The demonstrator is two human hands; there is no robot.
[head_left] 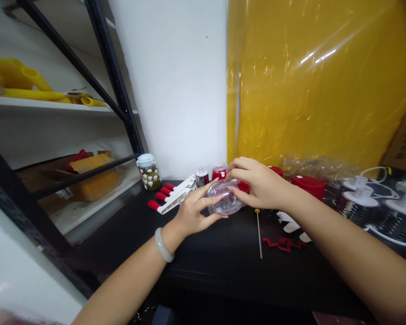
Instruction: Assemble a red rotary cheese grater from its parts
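A clear plastic part (226, 203), round and see-through, is between my two hands above the black table. My left hand (195, 210) grips its left side, fingers across its front. My right hand (248, 180) curls over its top right edge, thumb on the near side and fingers behind. To the left lie white handles with red ends (176, 194). Behind the hands stand a small perforated metal drum (201, 177) and a red part (219, 172). A thin rod with a yellow tip (259, 232) lies just right of the clear part.
Red cut pieces (284, 244) and white flat pieces (290, 225) lie under my right forearm. Several metal drums with white tops (361, 198) stand at the right, near a red housing (309, 186). A jar (149, 171) is at the back left, beside a black-framed shelf (118, 95).
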